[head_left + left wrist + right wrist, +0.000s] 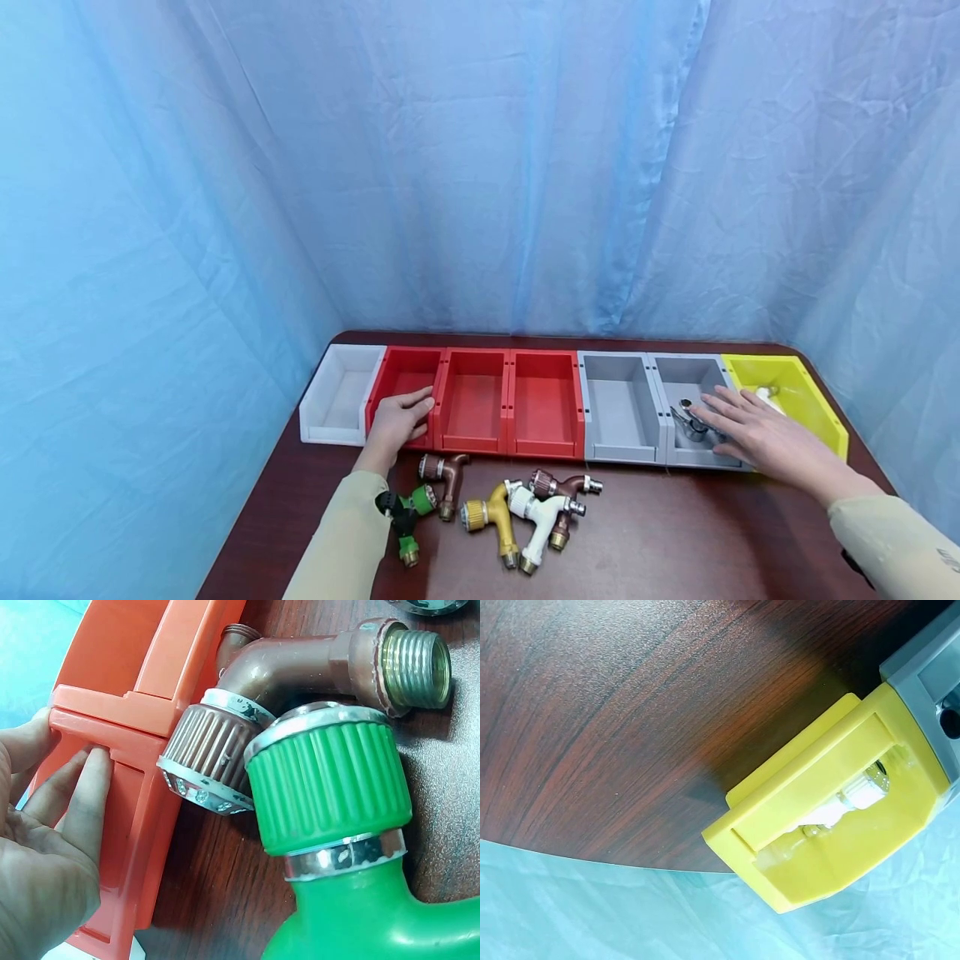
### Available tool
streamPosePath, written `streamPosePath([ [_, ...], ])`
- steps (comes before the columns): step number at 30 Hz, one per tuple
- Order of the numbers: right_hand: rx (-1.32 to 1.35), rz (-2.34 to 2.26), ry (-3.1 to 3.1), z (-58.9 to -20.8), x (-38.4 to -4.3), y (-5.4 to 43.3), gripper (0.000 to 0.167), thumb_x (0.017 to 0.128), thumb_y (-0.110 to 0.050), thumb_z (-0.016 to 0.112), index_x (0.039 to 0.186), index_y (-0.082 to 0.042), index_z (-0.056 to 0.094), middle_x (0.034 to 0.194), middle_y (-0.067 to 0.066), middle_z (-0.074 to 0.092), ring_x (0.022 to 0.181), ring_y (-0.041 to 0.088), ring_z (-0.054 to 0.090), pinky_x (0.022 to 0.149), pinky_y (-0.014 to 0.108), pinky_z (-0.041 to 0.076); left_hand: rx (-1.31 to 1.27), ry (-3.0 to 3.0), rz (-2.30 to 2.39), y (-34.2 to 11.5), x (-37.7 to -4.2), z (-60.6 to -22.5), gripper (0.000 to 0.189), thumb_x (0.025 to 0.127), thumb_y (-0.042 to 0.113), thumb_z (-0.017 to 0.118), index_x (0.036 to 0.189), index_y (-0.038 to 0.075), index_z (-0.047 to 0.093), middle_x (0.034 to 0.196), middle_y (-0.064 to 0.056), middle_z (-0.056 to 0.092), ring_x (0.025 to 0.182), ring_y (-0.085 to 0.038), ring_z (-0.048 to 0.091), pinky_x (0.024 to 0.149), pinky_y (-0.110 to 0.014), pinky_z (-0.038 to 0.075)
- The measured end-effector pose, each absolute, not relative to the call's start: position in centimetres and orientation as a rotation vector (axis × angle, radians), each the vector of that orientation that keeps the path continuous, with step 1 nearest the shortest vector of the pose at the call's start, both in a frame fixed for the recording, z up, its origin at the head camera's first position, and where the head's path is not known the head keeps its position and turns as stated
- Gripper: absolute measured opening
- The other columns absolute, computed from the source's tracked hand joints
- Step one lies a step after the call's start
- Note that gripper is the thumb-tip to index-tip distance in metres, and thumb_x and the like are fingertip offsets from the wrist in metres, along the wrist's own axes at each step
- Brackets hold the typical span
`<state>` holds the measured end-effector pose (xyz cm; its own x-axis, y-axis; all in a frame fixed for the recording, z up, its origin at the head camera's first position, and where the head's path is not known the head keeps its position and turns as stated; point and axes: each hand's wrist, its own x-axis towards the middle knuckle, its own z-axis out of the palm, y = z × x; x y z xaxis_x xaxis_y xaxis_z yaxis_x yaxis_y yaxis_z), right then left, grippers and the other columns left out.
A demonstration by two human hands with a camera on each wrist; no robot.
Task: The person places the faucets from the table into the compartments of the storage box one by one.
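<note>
My left hand (392, 427) reaches into the leftmost red bin (411, 360), its fingers fairly straight and touching the wall on the bin's right side. No tap shows in that hand. Below it lie a brown tap (450, 477) and a green tap (330, 787), close to the bin's front. My right hand (772, 437) hovers with spread fingers over the right grey bin (682, 367), which has a chrome tap (692, 429) inside, partly hidden by the fingers. In the yellow bin (810, 862) beside it lies a white tap (862, 793). The right hand is out of its own wrist view.
A yellow-gold tap (498, 521), a white tap (542, 521) and another brown tap (570, 483) lie together on the dark wooden table (675, 533). The row of bins also has a white bin (330, 433), two more red ones and another grey one (618, 408). Blue curtains (480, 167) surround the table.
</note>
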<state>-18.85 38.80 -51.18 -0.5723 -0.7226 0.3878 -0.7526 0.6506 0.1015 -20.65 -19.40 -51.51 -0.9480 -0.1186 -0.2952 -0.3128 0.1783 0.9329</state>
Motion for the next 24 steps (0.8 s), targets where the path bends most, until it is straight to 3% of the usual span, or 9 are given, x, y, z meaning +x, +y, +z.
streamPosePath([
  [4,1.154,0.101,-2.477,-51.2,-18.7,38.7,0.064,0.095,-0.052,0.065,0.144,-0.013,0.059,0.141,0.014,0.062,0.155,0.010,0.019,0.127,0.027,0.003,-0.428,2.279,1.870,-19.3,-20.7,-51.4,0.045,0.100,0.028,0.068,0.143,0.020,0.062,0.147,-0.015,0.056,0.124,-0.033,0.063,0.094,-0.041,0.057],
  [7,1.142,0.095,-2.488,-51.1,-18.6,38.6,0.066,0.089,-0.045,0.075,0.144,-0.012,0.060,0.140,0.015,0.063,0.154,0.004,0.010,0.127,0.030,0.005,-0.431,2.274,1.873,-19.3,-20.6,-51.4,0.045,0.100,0.028,0.068,0.143,0.019,0.062,0.146,-0.016,0.056,0.124,-0.034,0.063,0.094,-0.041,0.057],
  [12,1.119,0.075,-2.508,-50.9,-18.4,38.3,0.076,0.076,-0.032,0.086,0.144,-0.013,0.060,0.139,0.016,0.063,0.154,0.004,0.009,0.128,0.031,0.004,-0.431,2.275,1.871,-19.3,-20.6,-51.4,0.046,0.100,0.028,0.068,0.144,0.018,0.061,0.146,-0.016,0.056,0.124,-0.034,0.063,0.095,-0.041,0.057],
  [15,1.093,0.069,-2.522,-50.7,-18.2,38.1,0.077,0.074,-0.031,0.087,0.144,-0.015,0.060,0.140,0.015,0.062,0.155,0.017,0.023,0.127,0.029,0.001,-0.443,2.274,1.868,-19.3,-20.6,-51.5,0.045,0.100,0.028,0.068,0.143,0.019,0.062,0.145,-0.015,0.057,0.123,-0.033,0.064,0.093,-0.040,0.058],
  [19,1.065,0.077,-2.529,-50.4,-17.8,37.3,0.075,0.077,-0.033,0.086,0.145,-0.016,0.060,0.140,0.015,0.062,0.144,0.032,0.046,0.128,0.032,0.003,-0.449,2.282,1.860,-19.3,-20.6,-51.4,0.045,0.100,0.029,0.068,0.143,0.020,0.062,0.145,-0.016,0.057,0.122,-0.034,0.065,0.092,-0.039,0.058],
  [24,1.050,0.120,-2.521,-50.1,-17.2,35.8,0.073,0.080,-0.038,0.084,0.145,-0.014,0.059,0.142,0.018,0.060,0.144,0.035,0.044,0.128,0.035,0.005,-0.453,2.283,1.851,-19.3,-20.7,-51.5,0.045,0.099,0.029,0.068,0.144,0.020,0.062,0.146,-0.016,0.057,0.122,-0.033,0.065,0.093,-0.039,0.058],
])
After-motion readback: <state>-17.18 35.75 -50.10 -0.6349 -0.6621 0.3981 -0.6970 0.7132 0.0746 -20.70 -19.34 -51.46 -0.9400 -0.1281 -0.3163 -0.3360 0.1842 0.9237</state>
